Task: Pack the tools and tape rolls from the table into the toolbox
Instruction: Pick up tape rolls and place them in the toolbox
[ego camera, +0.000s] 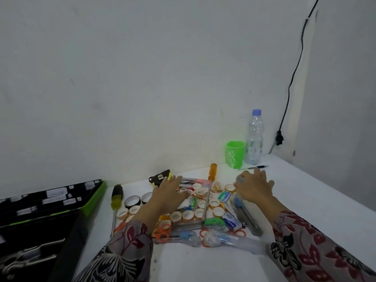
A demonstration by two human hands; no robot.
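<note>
A heap of small tape rolls (188, 215), tools and small boxes lies in the middle of the white table (305, 200). My left hand (168, 192) is stretched flat over the pile's left part, fingers straight. My right hand (254, 185) hovers spread over the pile's right side. A long orange-handled screwdriver (210, 190) lies across the heap between the hands. A black-and-yellow screwdriver (116, 202) and two black tape rolls (132, 201) lie to the left. Orange scissors (161, 233) sit near my left sleeve. The black-and-green toolbox (40, 216) stands open at the left edge.
A green cup (235, 154) and a clear water bottle (254, 137) stand at the back right by the wall, with a pen (258, 167) lying beside them. A black-and-yellow tape measure (160, 178) rests near the wall. A black cable (293, 78) hangs down the corner.
</note>
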